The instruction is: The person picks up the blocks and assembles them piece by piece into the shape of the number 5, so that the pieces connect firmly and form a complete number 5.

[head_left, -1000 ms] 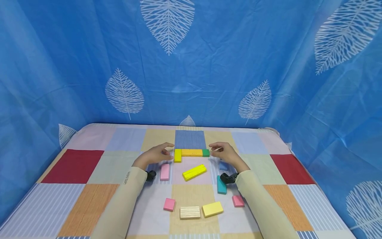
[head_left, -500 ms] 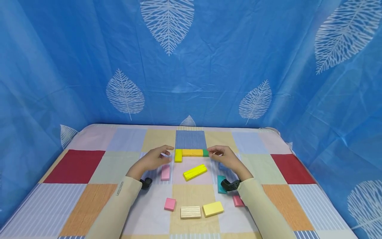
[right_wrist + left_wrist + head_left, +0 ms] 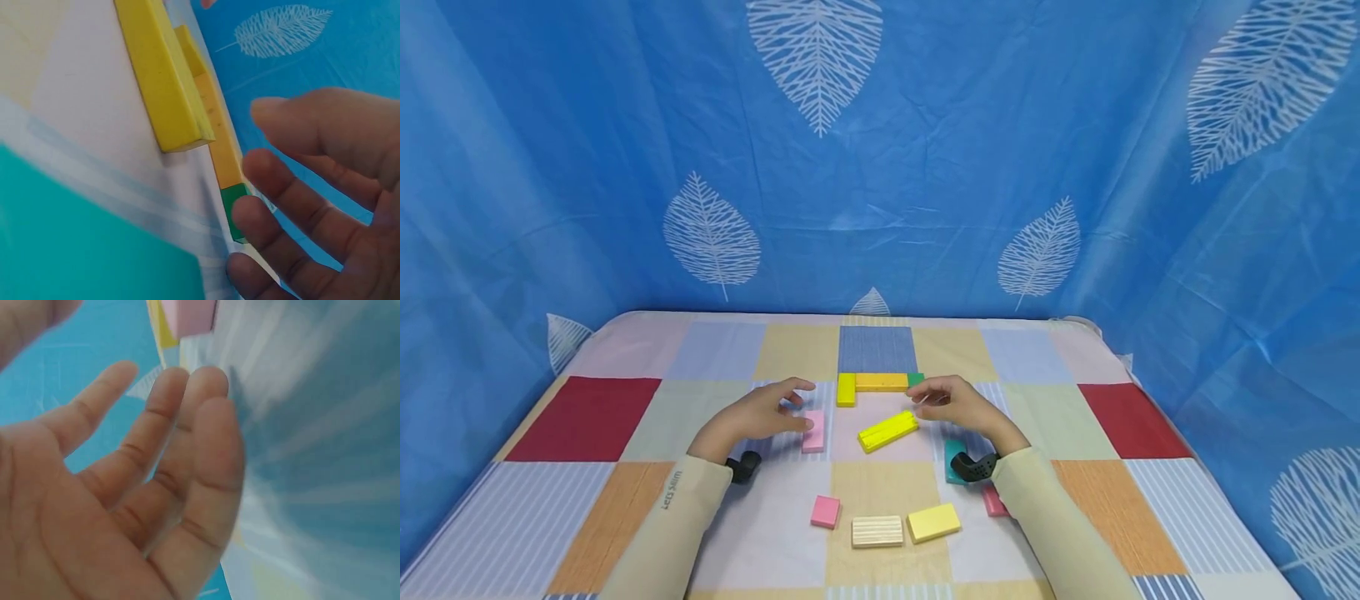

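Observation:
A row at mid-table joins an upright-lying yellow block [image 3: 846,390], an orange block [image 3: 882,382] and a green block [image 3: 915,379]. My left hand [image 3: 756,417] is over the table left of the row, its thumb tip overlapping a pink block [image 3: 814,437] in the head view. Its fingers are spread and loosely bent, with nothing in the palm in the left wrist view. My right hand [image 3: 961,404] hovers beside the right end of a slanted yellow block [image 3: 886,433]. In the right wrist view, the relaxed fingers hold nothing and partly cover the green block [image 3: 232,209].
A teal block [image 3: 954,467] and a dark pink block [image 3: 994,502] lie partly under the right arm. Nearer the front are a pink square block [image 3: 825,512], a striped wooden block [image 3: 877,532] and a pale yellow block [image 3: 934,523]. A blue leaf-patterned curtain [image 3: 880,167] surrounds the table.
My left hand has drawn back from the row, leftward and nearer, to the pink block. My right hand has come off the green block's end and moved nearer, toward the slanted yellow block.

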Tool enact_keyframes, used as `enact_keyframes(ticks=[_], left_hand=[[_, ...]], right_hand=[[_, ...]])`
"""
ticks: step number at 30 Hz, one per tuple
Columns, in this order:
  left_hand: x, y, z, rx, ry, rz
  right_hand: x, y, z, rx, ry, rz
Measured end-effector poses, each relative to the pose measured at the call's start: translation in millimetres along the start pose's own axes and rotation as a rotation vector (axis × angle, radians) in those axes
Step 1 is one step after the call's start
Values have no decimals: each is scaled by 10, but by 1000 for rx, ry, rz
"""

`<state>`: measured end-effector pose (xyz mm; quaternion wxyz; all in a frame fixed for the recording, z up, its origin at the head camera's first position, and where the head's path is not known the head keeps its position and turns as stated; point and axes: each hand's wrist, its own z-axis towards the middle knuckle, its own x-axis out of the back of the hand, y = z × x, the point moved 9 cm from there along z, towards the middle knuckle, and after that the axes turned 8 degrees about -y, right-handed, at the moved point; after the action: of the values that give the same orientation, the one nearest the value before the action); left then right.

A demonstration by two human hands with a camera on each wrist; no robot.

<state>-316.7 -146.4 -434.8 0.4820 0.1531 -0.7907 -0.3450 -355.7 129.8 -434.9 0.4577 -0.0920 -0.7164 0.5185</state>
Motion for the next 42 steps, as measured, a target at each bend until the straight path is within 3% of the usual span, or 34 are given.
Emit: enact_keyframes(ticks=[5,11,17,29,42], left_hand=[[54,-44,-75,13,-11,-26],[40,-54,-74,11,-15,10],[8,-29,-59,-1,-10,50],[-27,-38,9,-10,10,74],[-86,42,52,45,26,135]], right_hand=[[-93,17,46,18,-65,-31],[-145,65,50,-42,-94,-104],[-151,63,28,-78,-83,-137],[-134,59,15,-63,-82,-170],[-111,96,3,-66,-78,-131]])
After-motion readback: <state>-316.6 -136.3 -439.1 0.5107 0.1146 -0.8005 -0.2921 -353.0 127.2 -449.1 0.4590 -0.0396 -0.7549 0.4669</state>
